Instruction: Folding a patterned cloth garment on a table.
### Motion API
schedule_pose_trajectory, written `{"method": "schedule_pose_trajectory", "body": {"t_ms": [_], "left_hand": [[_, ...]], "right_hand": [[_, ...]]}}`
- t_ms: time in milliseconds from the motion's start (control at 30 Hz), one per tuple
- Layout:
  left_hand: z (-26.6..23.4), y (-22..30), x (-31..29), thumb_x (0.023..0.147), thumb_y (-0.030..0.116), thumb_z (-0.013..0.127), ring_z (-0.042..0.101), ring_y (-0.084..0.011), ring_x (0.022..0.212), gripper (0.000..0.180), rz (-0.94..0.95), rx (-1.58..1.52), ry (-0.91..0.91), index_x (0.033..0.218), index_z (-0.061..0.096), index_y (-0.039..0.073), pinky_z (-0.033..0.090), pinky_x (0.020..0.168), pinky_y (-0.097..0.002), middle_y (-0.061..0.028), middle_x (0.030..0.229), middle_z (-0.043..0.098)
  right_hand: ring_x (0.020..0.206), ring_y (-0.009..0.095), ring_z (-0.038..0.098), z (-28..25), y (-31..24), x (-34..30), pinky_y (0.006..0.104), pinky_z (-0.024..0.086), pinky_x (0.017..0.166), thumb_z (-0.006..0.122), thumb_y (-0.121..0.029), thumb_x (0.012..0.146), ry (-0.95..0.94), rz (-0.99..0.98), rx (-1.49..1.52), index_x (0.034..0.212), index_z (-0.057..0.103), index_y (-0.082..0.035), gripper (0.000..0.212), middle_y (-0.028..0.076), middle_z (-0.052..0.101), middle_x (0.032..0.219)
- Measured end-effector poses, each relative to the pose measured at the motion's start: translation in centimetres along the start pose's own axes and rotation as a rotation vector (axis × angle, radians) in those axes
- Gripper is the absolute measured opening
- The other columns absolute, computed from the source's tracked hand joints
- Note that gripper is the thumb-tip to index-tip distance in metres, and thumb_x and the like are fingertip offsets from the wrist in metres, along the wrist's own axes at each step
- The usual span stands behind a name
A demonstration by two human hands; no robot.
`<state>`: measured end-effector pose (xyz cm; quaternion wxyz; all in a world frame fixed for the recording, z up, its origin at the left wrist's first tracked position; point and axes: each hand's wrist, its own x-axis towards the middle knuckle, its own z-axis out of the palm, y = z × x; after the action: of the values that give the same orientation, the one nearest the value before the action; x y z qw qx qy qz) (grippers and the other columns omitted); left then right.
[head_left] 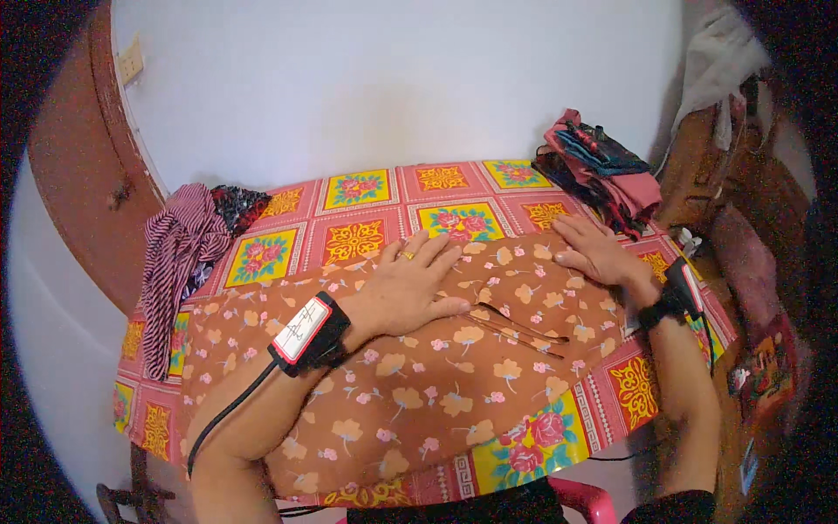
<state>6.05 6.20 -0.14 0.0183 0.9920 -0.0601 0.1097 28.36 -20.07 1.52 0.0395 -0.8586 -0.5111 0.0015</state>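
Note:
A brown garment (419,393) printed with tan and pink flowers lies spread over the table. Thin dark-edged ties or straps (524,332) lie on its right half. My left hand (406,284) rests flat on the cloth near its far edge, fingers stretched out and a ring on one of them. Toward the garment's right end, my right hand (598,253) also lies flat with its fingers spread. Neither hand grips the fabric. Each wrist carries a strapped black device with a cable.
A patterned red and yellow tablecloth (358,240) covers the table. A striped cloth heap (183,236) hangs over its left side. Folded clothes (602,170) are stacked at the far right. Behind stands a white wall (401,87); a pink chair (585,498) shows at the near edge.

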Motion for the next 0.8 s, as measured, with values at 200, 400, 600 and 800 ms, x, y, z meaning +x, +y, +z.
{"method": "schedule_pose_trajectory", "body": {"t_ms": [200, 400, 600, 800], "left_hand": [[-0.1, -0.4, 0.0, 0.087, 0.064, 0.045, 0.027, -0.0385, 0.136, 0.081, 0.016, 0.023, 0.042, 0.143, 0.032, 0.008, 0.021, 0.109, -0.0542, -0.0192, 0.146, 0.031], [-1.0, 1.4, 0.2, 0.086, 0.061, 0.049, 0.025, -0.0391, 0.137, 0.079, 0.166, -0.02, 0.153, 0.142, 0.034, 0.008, 0.02, 0.109, -0.0556, -0.0204, 0.145, 0.031], [0.1, 2.9, -1.0, 0.086, 0.061, 0.049, 0.021, -0.0375, 0.14, 0.078, 0.317, -0.01, 0.014, 0.143, 0.033, 0.011, 0.02, 0.109, -0.0568, -0.0215, 0.147, 0.029], [-0.6, 2.9, -0.8, 0.086, 0.061, 0.049, 0.02, -0.0376, 0.14, 0.079, 0.35, -0.037, -0.043, 0.144, 0.032, 0.01, 0.02, 0.109, -0.0569, -0.023, 0.147, 0.028]], "right_hand": [[0.14, 0.031, 0.023, -1.1, -0.3, -1.0, 0.0574, 0.02, 0.107, 0.041, -0.058, 0.091, 0.034, 0.28, -0.025, 0.143, 0.034, -0.007, 0.074, 0.014, 0.025, 0.152], [0.139, 0.032, 0.026, -1.5, 0.6, -0.9, 0.0524, 0.022, 0.109, 0.047, -0.051, 0.091, 0.492, 0.065, -0.011, 0.141, 0.034, -0.004, 0.07, 0.018, 0.03, 0.148], [0.138, 0.031, 0.027, -0.5, -6.6, 0.3, 0.0516, 0.022, 0.109, 0.046, -0.05, 0.092, 0.348, -0.316, -0.138, 0.143, 0.034, -0.005, 0.068, 0.016, 0.03, 0.149], [0.14, 0.029, 0.024, 0.8, -5.4, 0.9, 0.0543, 0.017, 0.11, 0.04, -0.053, 0.093, 0.066, -0.223, -0.023, 0.144, 0.035, -0.013, 0.065, 0.013, 0.03, 0.15]]}}
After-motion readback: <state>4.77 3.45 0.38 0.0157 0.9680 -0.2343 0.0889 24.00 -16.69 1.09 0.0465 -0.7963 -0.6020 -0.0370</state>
